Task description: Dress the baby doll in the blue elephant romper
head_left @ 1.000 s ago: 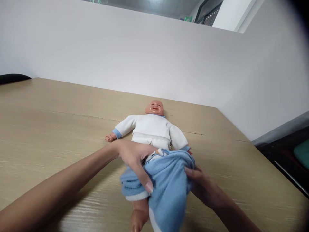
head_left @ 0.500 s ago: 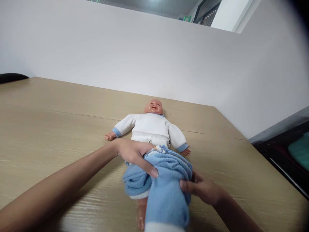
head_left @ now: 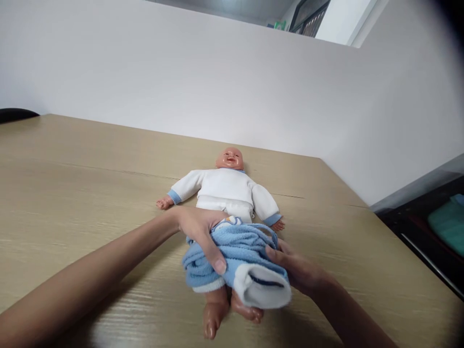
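Note:
A baby doll (head_left: 226, 186) in a white top lies on its back on the wooden table (head_left: 72, 193), head away from me. Light blue trousers (head_left: 239, 251) with white cuffs are bunched around its hips and thighs. My left hand (head_left: 201, 229) grips the trousers' left side, thumb pressed into the cloth. My right hand (head_left: 293, 268) holds the right side, fingers closed on the fabric. Both bare feet (head_left: 224, 314) stick out below the cuffs.
A white wall (head_left: 217, 82) rises just behind the table's far edge. The table's right edge runs diagonally, with a dark surface and something teal (head_left: 447, 222) beyond it. A dark chair back (head_left: 16, 115) shows at far left.
The trousers have slid up the doll's legs toward its waist. The right leg, covered before, now shows its foot below the cuff. Both hands moved with the cloth.

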### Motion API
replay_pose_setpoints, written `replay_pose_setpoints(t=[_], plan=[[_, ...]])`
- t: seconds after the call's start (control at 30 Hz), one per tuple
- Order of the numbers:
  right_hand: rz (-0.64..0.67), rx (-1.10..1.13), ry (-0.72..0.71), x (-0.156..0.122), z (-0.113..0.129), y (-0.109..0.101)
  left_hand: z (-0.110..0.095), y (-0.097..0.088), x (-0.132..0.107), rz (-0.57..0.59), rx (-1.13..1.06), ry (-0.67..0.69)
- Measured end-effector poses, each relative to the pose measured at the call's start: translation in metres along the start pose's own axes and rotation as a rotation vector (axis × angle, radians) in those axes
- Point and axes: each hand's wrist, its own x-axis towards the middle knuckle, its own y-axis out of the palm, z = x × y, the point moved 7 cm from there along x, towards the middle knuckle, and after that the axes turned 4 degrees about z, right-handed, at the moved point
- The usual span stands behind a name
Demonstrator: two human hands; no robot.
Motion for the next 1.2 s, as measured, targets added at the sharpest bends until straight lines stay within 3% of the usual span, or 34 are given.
replay_pose_setpoints(t=[0.13,0.2,0.33,0.43,0.5,0.67,0.73,0.8,0.9,0.97,1.07,1.2], plan=[[0.279,-0.086,-0.019,-0.002,0.007,0.015,-0.007,0.003,0.000,0.018,0.043,0.020],[0.337,-0.112,-0.032,-0.004,0.011,0.019,-0.010,0.004,0.001,0.049,0.062,0.060],[0.271,-0.095,-0.050,-0.006,0.014,0.018,-0.010,0.001,0.006,0.035,0.113,0.194],[0.127,-0.024,-0.015,-0.008,0.007,0.010,-0.007,-0.006,0.006,-0.068,0.119,0.279],[0.064,-0.010,-0.017,-0.010,0.006,0.007,-0.003,-0.010,0.002,-0.140,0.108,0.258],[0.157,-0.163,0.033,-0.017,0.012,0.026,0.000,-0.006,-0.008,-0.151,0.061,0.096],[-0.006,-0.255,-0.011,-0.018,0.019,0.026,-0.003,-0.002,-0.010,-0.155,-0.015,0.083],[-0.252,-0.307,-0.119,-0.022,0.026,0.021,-0.008,0.005,-0.007,-0.134,-0.051,0.113],[-0.556,-0.429,-0.281,-0.034,0.030,0.017,-0.018,0.015,-0.001,-0.144,0.055,0.143],[-0.711,-0.607,-0.311,-0.045,0.027,0.018,-0.024,0.020,0.002,-0.173,0.136,0.171],[-0.866,-0.731,-0.219,-0.061,0.007,0.025,-0.031,0.026,0.001,-0.237,0.238,0.201],[-0.896,-0.549,-0.126,-0.073,-0.036,0.049,-0.027,0.027,-0.001,-0.322,0.416,0.069]])
